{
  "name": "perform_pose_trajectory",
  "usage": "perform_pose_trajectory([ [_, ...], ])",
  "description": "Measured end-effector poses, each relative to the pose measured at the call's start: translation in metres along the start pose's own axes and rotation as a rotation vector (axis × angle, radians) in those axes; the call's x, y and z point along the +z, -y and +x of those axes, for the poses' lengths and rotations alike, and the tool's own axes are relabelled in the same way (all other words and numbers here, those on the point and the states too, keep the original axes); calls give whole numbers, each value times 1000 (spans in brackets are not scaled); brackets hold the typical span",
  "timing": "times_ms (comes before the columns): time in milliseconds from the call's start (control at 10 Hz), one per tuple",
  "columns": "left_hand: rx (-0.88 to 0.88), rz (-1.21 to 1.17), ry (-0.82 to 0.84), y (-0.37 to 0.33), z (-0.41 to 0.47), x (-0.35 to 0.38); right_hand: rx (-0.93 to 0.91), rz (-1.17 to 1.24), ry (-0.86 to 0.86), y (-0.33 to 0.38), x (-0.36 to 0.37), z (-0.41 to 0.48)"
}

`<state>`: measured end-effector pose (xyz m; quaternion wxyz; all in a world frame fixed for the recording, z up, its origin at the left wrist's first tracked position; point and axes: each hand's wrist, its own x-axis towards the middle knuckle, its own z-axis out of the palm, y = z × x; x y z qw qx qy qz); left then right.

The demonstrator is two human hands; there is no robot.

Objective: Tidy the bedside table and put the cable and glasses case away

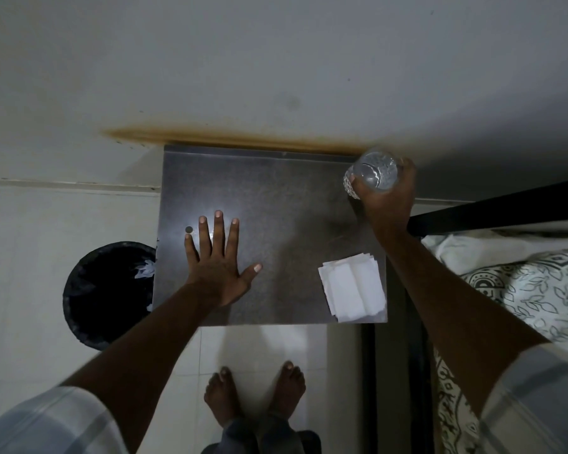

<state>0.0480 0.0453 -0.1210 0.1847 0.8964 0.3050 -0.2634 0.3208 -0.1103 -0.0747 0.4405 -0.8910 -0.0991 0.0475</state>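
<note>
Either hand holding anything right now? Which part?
Right hand grips a clear bottle around its body, at the table's far right corner. Left hand lies flat on the table, holding nothing.

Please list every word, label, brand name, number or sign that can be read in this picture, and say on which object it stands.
None can be read.
Clear bottle in the right hand: no label shows.
White folded tissues on the bedside table: blank.
Small round object by the left hand: too small to tell.
Bed cover: leaf pattern only, no letters.
</note>
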Motion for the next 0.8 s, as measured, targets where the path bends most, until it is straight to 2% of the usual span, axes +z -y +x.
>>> perform_pose_trajectory([
  [200, 1, 3, 11, -1, 1, 0, 24, 84, 84, -5, -6, -4],
  [300, 6, -1, 18, 0, 1, 0, 76, 39, 63, -9, -10, -19],
  [400, 7, 6, 34, 1, 3, 0, 260, -126, 30, -27, -28, -74],
  [500, 20, 5, -4, 0, -2, 1, 193, -148, 72, -42, -45, -121],
  [600, 73, -73, -93, -5, -16, -2, 100, -323, 169, -55, -70, -174],
  [800, 134, -45, -204, -17, -74, -5, -9, -476, 322, -38, -101, -221],
])
